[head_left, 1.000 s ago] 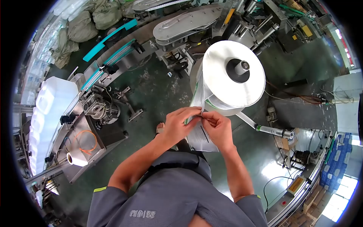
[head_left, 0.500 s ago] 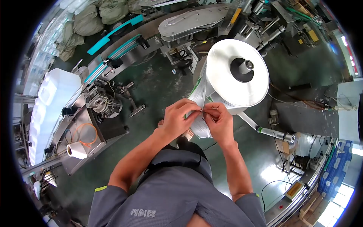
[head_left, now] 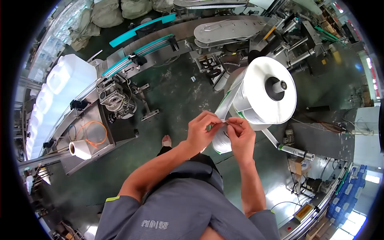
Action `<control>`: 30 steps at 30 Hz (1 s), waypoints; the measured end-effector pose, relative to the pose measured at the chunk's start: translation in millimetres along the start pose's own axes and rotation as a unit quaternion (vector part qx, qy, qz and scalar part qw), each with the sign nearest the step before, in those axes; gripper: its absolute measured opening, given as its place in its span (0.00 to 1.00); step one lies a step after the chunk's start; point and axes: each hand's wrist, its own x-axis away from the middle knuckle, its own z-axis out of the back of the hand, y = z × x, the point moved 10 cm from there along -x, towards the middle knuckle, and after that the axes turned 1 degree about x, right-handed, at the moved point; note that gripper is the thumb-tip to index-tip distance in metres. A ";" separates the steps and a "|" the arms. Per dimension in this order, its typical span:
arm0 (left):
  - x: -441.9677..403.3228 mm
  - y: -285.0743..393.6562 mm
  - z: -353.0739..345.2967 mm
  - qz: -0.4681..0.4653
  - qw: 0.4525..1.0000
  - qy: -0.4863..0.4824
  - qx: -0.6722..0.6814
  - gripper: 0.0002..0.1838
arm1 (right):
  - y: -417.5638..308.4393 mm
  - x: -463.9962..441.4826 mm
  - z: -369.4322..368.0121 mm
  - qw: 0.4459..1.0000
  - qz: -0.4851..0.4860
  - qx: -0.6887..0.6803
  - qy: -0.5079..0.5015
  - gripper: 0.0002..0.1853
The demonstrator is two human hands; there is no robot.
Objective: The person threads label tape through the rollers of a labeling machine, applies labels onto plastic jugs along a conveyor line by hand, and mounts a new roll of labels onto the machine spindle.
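A large roll of white labels (head_left: pixel 258 90) sits on a spindle in front of me, right of centre. From its left side a white label strip (head_left: pixel 231 102) with green edges runs down to my fingers, and its loose end hangs below them. My left hand (head_left: pixel 203 130) pinches the strip's edge between thumb and fingers. Close beside it, my right hand (head_left: pixel 242 138) pinches the same strip, fingertips nearly touching the left ones. The exact spot under the fingertips is hidden.
A conveyor with teal guide rails (head_left: pixel 150 46) curves across the back left. White plastic jugs (head_left: pixel 60 96) line the far left. A small white roll (head_left: pixel 82 149) and an orange cable loop (head_left: pixel 96 134) lie on a metal table. A metal roller arm (head_left: pixel 294 151) sticks out at the right.
The view has shifted, so the surroundings appear further right and lower. Both hands still pinch the strip. The strip now looks narrower and twisted at the fingers, and a bare foot shows more fully.
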 end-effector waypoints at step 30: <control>-31.6 -71.5 651.5 0.135 0.953 0.270 -0.034 0.09 | -10.6 -32.2 -3.2 0.887 -0.005 0.459 0.054 0.18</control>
